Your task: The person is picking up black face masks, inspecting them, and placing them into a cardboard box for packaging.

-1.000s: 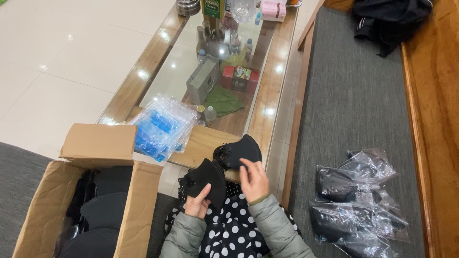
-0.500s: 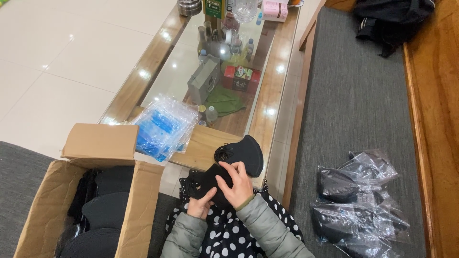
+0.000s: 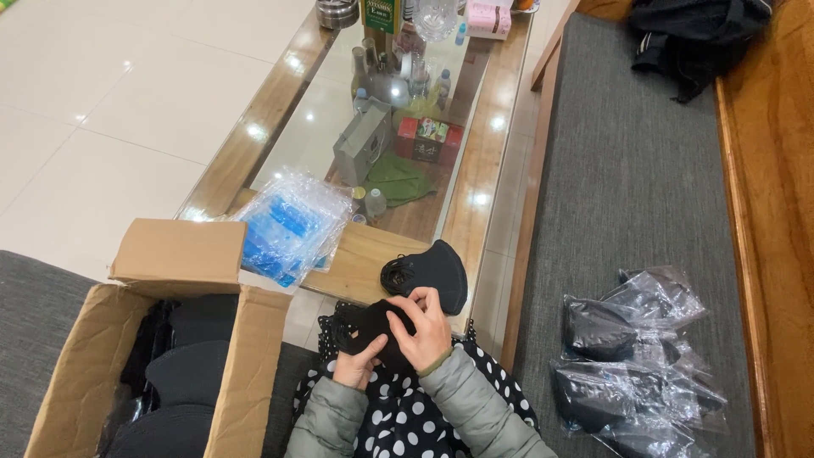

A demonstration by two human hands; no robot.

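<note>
— While I sat at the table's edge, what stood furthest to my left?

— An open brown cardboard box (image 3: 144, 373) with dark folded masks inside. Just right of its raised flap lay a clear plastic packet of blue pieces (image 3: 288, 227), on the corner of the wooden-framed glass coffee table (image 3: 483, 161).

— And your hands?

— My left hand (image 3: 358, 366) was curled closed, gripping the lower edge of a black fabric face mask (image 3: 370, 325) held over my lap. My right hand (image 3: 424, 331) lay on top of that mask, fingers bent and pressing it, thumb against the cloth.

— Was there another mask?

— Yes, a second black moulded mask (image 3: 431, 271) rested on the table's wooden edge, just above my right hand.

— Further right?

— A grey upholstered bench (image 3: 627, 178), with a pile of clear bags holding black masks (image 3: 632, 356) near its front end.
</note>
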